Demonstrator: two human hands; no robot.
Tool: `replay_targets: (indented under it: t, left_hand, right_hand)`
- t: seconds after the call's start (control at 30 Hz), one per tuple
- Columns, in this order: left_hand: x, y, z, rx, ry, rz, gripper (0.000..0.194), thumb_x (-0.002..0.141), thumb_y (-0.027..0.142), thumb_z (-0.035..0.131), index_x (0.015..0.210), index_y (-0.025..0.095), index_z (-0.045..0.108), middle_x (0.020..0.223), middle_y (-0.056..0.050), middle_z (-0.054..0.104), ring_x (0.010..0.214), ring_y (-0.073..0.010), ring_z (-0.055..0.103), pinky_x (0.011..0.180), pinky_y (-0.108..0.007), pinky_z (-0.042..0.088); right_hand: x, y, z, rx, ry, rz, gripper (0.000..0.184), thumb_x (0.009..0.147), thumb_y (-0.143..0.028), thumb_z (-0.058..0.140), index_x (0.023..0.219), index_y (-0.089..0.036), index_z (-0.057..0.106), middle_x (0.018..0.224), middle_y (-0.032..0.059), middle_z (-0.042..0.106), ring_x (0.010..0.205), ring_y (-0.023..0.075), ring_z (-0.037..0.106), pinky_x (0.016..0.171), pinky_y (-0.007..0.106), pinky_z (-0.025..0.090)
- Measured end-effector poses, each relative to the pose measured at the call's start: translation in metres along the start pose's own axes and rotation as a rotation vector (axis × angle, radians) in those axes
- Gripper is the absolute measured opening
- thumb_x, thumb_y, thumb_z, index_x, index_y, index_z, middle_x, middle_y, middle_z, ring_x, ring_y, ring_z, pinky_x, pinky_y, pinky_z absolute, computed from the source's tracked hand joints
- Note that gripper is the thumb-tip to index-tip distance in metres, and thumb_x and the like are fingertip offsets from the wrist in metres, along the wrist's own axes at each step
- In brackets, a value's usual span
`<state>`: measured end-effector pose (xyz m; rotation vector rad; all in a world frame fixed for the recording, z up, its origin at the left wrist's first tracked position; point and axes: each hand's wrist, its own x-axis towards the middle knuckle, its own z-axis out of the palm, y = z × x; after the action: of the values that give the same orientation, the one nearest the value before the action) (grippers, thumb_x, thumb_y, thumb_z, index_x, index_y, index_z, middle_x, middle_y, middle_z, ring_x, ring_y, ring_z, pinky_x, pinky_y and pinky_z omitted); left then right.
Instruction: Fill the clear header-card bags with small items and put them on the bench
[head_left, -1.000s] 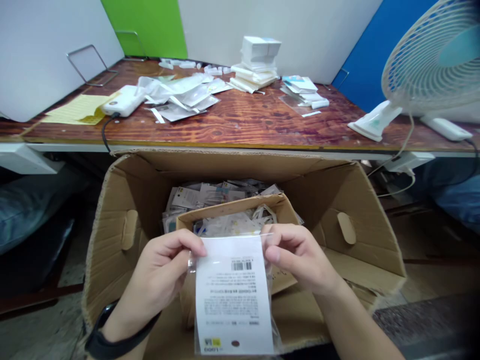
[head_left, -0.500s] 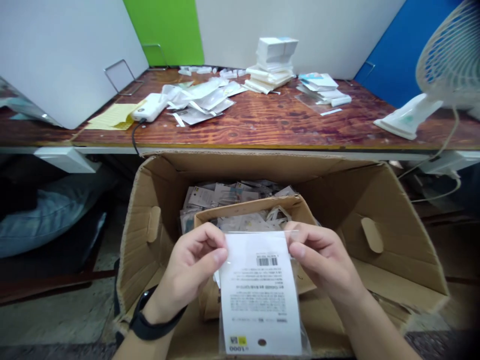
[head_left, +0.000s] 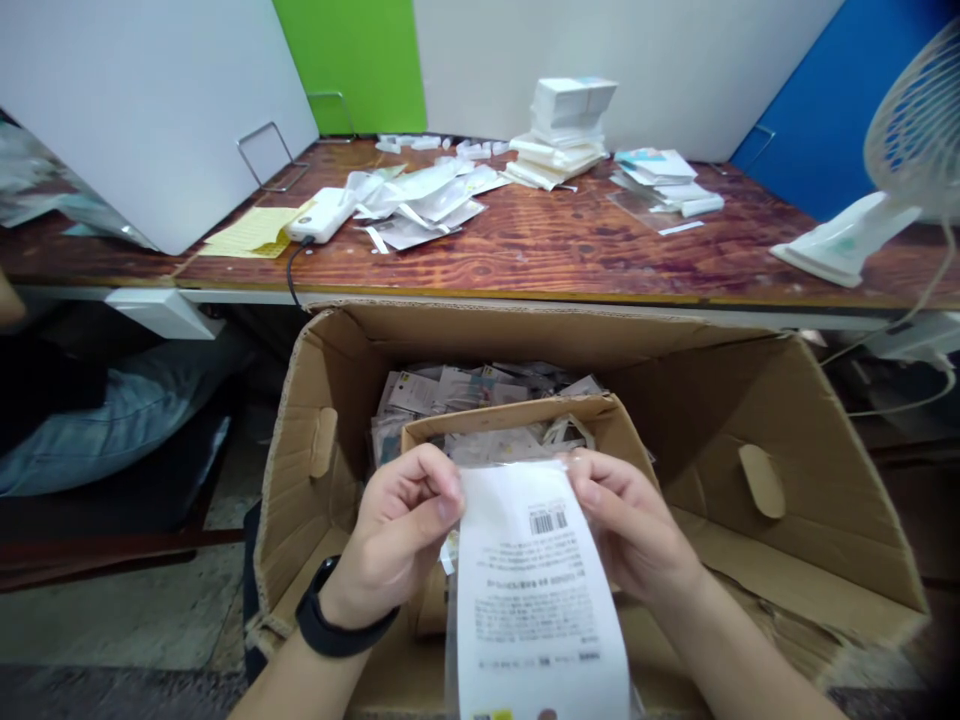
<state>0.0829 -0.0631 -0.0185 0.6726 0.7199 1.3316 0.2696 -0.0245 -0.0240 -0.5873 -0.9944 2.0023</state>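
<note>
Upside-down white printed card [head_left: 538, 590] in clear sleeve [head_left: 452, 655]

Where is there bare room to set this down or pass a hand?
On the table, bare wood runs between the loose bags and low card pile, then on to the fan. In the carton, bare cardboard shows right of the inner box. Crowded: beside the yellow paper, behind the inner box, and around the held packet.

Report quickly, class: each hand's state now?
Left hand: closed, holding the packet near its upper left corner.
Right hand: closed, holding it near the upper right.
</note>
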Motion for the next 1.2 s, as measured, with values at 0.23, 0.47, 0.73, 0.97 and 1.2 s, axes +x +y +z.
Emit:
replay_targets:
  t: [0.23,0.47,0.73,0.97,1.2]
  left_hand:
    - [0.002,-0.003,0.001,-0.052,0.048,-0.009,0.014,0.072,0.014,0.063,0.066,0.018,0.051,0.054,0.002,0.056,0.048,-0.0088,0.051,0.046,-0.018,0.036]
    - [0.004,-0.005,-0.001,-0.034,0.071,-0.064,0.017,0.068,0.016,0.067,0.065,0.017,0.050,0.054,0.003,0.057,0.046,-0.0087,0.051,0.045,-0.017,0.037]
    - [0.019,-0.001,0.000,0.083,0.303,-0.111,0.030,0.080,0.016,0.054,0.110,0.018,0.049,0.076,-0.003,0.068,0.069,-0.0143,0.063,0.062,-0.023,0.049]
    - [0.028,0.003,-0.012,-0.036,0.536,-0.052,0.015,0.081,0.016,0.048,0.096,0.014,0.051,0.104,-0.014,0.064,0.102,-0.0239,0.059,0.092,-0.039,0.043]
    - [0.026,0.003,-0.014,0.006,0.519,-0.049,0.019,0.076,0.012,0.052,0.095,0.013,0.053,0.104,-0.014,0.065,0.100,-0.0253,0.060,0.092,-0.042,0.043]
  right_hand:
    - [0.009,0.022,-0.007,-0.135,0.053,0.050,0.022,0.079,-0.031,0.060,0.064,-0.016,0.052,0.065,-0.0012,0.049,0.056,0.0096,0.043,0.051,0.022,0.033]
    - [0.014,0.036,-0.012,-0.176,0.048,0.168,0.029,0.077,-0.038,0.061,0.062,-0.016,0.049,0.056,-0.0032,0.047,0.050,0.0082,0.041,0.046,0.021,0.031]
    - [0.020,0.016,-0.025,-0.200,0.262,0.024,0.027,0.080,-0.033,0.060,0.061,-0.016,0.052,0.041,-0.0059,0.048,0.040,0.0068,0.042,0.043,0.018,0.034]
    - [0.030,-0.001,-0.038,-0.048,0.484,0.166,0.039,0.088,-0.046,0.039,0.096,-0.013,0.059,0.091,0.0118,0.069,0.069,0.0170,0.067,0.063,0.028,0.053]
    - [0.029,0.017,-0.041,-0.140,0.447,0.228,0.037,0.087,-0.038,0.045,0.112,-0.013,0.052,0.089,0.0114,0.070,0.067,0.0168,0.067,0.060,0.027,0.053]
